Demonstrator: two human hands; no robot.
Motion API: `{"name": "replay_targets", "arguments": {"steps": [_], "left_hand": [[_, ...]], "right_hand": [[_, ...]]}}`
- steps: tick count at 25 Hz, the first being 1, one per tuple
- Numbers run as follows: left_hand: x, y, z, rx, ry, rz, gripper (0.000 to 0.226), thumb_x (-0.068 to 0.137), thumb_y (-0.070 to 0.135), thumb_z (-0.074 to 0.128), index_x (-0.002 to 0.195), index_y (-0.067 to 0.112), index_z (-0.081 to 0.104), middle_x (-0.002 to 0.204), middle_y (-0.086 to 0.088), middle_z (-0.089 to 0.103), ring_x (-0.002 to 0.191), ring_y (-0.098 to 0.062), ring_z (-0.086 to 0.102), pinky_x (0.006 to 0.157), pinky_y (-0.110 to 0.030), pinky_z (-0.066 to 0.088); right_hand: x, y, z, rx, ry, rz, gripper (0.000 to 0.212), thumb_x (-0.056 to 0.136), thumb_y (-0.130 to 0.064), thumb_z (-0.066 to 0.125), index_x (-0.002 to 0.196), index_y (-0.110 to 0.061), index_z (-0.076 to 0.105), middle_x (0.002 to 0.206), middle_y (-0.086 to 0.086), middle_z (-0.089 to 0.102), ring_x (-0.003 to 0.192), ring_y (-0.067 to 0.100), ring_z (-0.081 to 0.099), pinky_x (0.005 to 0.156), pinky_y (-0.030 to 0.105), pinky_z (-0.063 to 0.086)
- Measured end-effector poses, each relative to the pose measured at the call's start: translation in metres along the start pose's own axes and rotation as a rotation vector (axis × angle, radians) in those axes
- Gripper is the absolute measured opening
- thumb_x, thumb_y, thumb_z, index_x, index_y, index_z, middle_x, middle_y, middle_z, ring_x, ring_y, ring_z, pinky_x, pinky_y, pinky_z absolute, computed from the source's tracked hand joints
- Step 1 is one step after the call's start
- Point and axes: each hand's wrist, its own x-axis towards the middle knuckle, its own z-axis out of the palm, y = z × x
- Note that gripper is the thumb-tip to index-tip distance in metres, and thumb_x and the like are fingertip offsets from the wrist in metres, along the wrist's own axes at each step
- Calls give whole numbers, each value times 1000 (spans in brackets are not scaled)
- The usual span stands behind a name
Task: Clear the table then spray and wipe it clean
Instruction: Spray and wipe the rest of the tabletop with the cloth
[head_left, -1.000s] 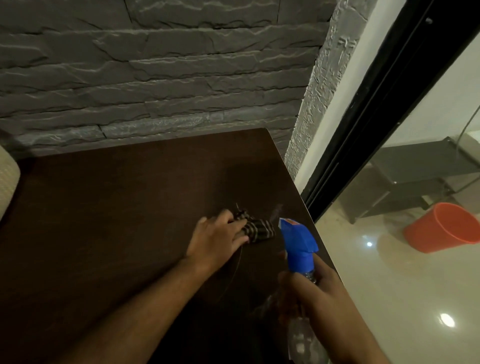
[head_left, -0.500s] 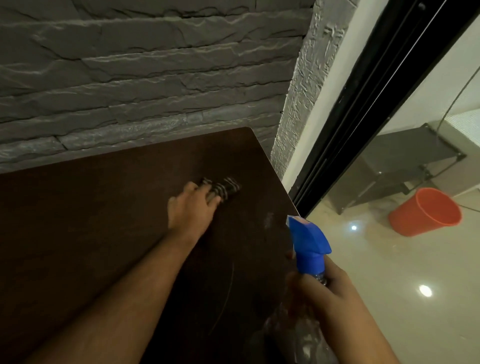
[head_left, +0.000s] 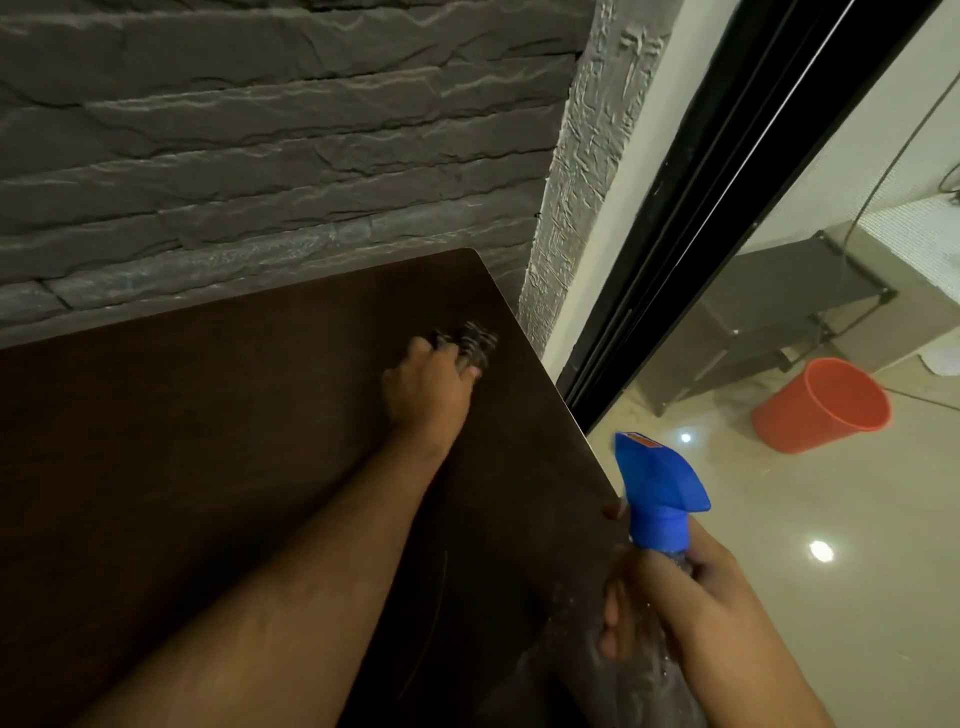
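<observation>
Pressing a striped cloth (head_left: 470, 340) into the table's (head_left: 208, 441) far corner, the left hand (head_left: 426, 395) scrubs; the right hand (head_left: 670, 603) grips the spray bottle (head_left: 657, 493) aside (ready for respraying, I'd guess).

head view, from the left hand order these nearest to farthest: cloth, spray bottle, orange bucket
1. cloth: under the left hand's fingertips, by the table's far right corner.
2. spray bottle: right hand's grip, past the table's right edge.
3. orange bucket: on the floor, far right.
</observation>
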Motion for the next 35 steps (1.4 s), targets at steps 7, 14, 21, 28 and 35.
{"name": "replay_targets", "arguments": {"steps": [7, 14, 21, 28, 35], "left_hand": [[-13, 29, 14, 99, -54, 380, 40, 91, 51, 52, 123, 29, 56, 116, -2, 52, 98, -21, 57, 85, -36, 40], [-105, 6, 20, 4, -221, 969, 36, 89, 47, 56, 120, 31, 57, 110, 0, 54, 92, -19, 58, 76, -33, 34], [-83, -64, -17, 28, 12, 218, 44, 92, 51, 50, 131, 31, 53, 126, 1, 51, 107, -20, 57, 92, -37, 41], [-131, -99, -32, 102, 177, -113, 40, 92, 50, 49, 125, 32, 58, 123, 2, 56, 106, -19, 58, 89, -39, 38], [-204, -134, -28, 177, 188, -23, 39, 89, 52, 48, 119, 32, 63, 110, 0, 61, 94, -22, 64, 80, -39, 42]], "right_hand": [[4, 5, -2, 24, 13, 9, 29, 64, -18, 61, 91, -8, 61, 57, 30, 56, 46, 37, 57, 52, 41, 49], [-9, 3, -3, -28, -25, -40, 32, 63, -17, 59, 93, -7, 62, 60, 30, 60, 47, 31, 59, 43, 27, 49], [-32, 12, -5, -22, -107, 32, 42, 58, -20, 61, 99, -12, 61, 62, 21, 59, 51, 25, 60, 44, 24, 50], [-65, 21, -10, -36, -216, 47, 37, 56, -16, 60, 92, -10, 57, 47, 1, 58, 44, 19, 57, 43, 23, 50], [-97, 38, -27, -65, -330, 61, 45, 57, -18, 61, 102, -15, 56, 49, 5, 57, 45, 24, 57, 44, 29, 51]]}}
